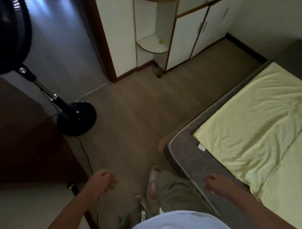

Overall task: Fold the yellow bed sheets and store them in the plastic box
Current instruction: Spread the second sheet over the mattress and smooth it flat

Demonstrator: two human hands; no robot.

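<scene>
While we stand on the floor by the near corner of the bed [179,149], our left hand [101,182] and right hand [215,182] hang loose with fingers softly curled, holding nothing. The yellow sheet [253,122] lies on the bed, spread flat with one fold line across it, near that corner. We think folding has only begun. Farther off stand a fan [76,115] and cupboards [203,28]. We see no plastic box.

A yellow sheet [263,121] is spread flat on the bed [184,147] at the right. The left hand [102,182] and right hand [215,183] are held out over the floor [137,106], fingers loosely curled, holding nothing. A black fan [76,117] is seen at the left.
</scene>
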